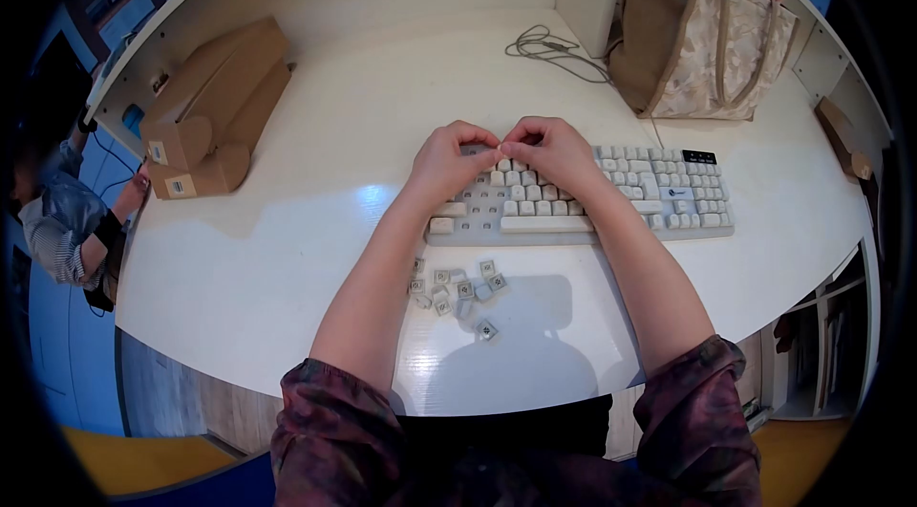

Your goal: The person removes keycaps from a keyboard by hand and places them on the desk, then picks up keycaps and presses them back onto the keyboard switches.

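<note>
A pale counter [239,306] lies under everything, and no raised lip can be seen along its near edge, so any small piece pushed that way could well be lost over it.

On it, right of centre, a pale keyboard [549,223] is laid flat, its left part stripped of most keys. Since nothing is seen bracing it, it might be slid askew by uneven pressure.

Beside the loose keycaps [465,289], on their left, the left forearm [368,273] is held close; by a careless drop of that arm they could be scattered.

The left hand [452,160] and the right hand [552,158] are brought together over the keyboard's far side. On each, thumb and forefinger are pinched together, the fingertips meeting in the middle; whether a keycap is caught between them cannot be told. If one is, it could be flicked away by a slip, or seated crooked if force were applied to one side only.

Among the loose keycaps, several are turned underside up; with their legends hidden, wrong places could easily be chosen.

Smallest of all, the bare switches [486,211] are left exposed near the left hand, and could be damaged by a tilted cap.
</note>
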Action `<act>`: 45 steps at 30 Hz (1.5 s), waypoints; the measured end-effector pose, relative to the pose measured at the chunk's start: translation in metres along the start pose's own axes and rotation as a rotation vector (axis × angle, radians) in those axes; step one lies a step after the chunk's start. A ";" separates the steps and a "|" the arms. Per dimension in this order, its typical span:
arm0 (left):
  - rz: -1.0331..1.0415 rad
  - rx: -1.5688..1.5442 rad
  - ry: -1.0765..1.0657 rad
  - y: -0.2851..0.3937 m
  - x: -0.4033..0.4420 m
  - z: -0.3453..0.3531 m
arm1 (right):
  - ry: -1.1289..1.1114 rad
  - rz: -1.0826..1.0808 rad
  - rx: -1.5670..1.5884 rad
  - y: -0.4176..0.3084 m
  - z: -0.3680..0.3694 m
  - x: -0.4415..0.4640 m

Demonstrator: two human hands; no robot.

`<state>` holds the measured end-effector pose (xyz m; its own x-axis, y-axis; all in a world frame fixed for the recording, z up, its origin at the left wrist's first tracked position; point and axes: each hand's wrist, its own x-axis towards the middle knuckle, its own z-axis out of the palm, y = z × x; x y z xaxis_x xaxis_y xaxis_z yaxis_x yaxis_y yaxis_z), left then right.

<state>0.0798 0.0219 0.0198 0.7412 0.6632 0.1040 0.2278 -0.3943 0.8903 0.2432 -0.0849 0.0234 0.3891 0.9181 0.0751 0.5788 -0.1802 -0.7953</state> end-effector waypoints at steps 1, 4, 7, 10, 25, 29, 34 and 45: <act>-0.020 -0.004 -0.002 0.000 0.000 0.000 | 0.000 -0.005 -0.006 0.000 0.000 0.000; -0.029 0.032 0.039 -0.001 0.000 0.004 | 0.014 -0.006 -0.035 -0.002 0.000 0.000; -0.002 0.043 0.058 -0.006 0.001 0.005 | 0.043 0.011 -0.079 -0.007 0.001 -0.002; 0.041 0.060 0.100 -0.011 0.001 0.007 | 0.050 -0.010 -0.080 -0.008 0.001 -0.005; 0.039 0.036 0.093 -0.011 0.001 0.008 | 0.054 -0.038 -0.041 0.000 0.001 -0.002; -0.014 0.021 0.081 -0.008 0.001 0.008 | 0.029 -0.031 -0.017 0.003 0.002 0.000; -0.007 0.148 0.108 0.000 -0.002 0.008 | 0.019 -0.014 -0.035 0.001 0.001 0.000; 0.026 -0.081 0.182 -0.013 0.003 0.007 | 0.017 0.017 -0.083 -0.001 0.002 0.000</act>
<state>0.0836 0.0244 0.0058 0.6180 0.7604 0.1997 0.1531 -0.3655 0.9181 0.2413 -0.0839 0.0235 0.4113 0.9086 0.0727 0.6289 -0.2251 -0.7442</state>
